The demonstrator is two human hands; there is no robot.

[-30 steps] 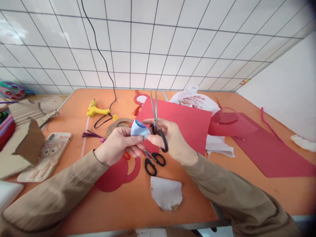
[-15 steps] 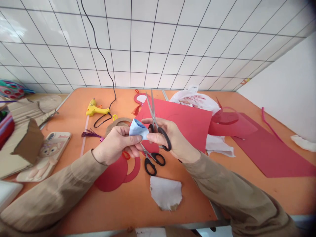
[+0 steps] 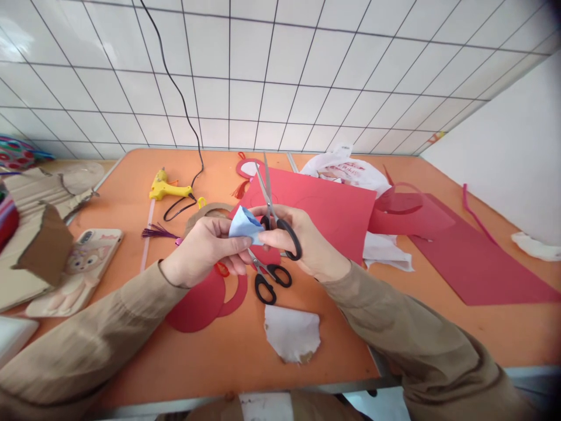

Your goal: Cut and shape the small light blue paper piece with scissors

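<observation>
A folded piece of light blue paper or cloth (image 3: 243,227) is pinched between the thumb and fingers of my left hand (image 3: 210,245). My right hand (image 3: 307,240) has black-handled scissors (image 3: 268,196) in it, their blades pointing up and slightly parted. Its thumb and fingertips also touch the blue piece's right edge. Under my hands lies a second pair of black-handled scissors (image 3: 272,278) on the table. Red paper discs and rings (image 3: 197,304) rest left of that pair, and a torn white scrap (image 3: 293,333) lies nearer to me.
On the orange table (image 3: 219,368), a yellow glue gun (image 3: 169,188) with a black cord sits at the back left. Red card sheets (image 3: 324,204) and a white plastic bag (image 3: 346,169) are behind my right hand. Left are a phone (image 3: 83,269) and cardboard (image 3: 44,240).
The whole view has shifted slightly, so the table appears a little higher. Both hands keep their hold on the blue piece and the scissors, with hardly any other movement.
</observation>
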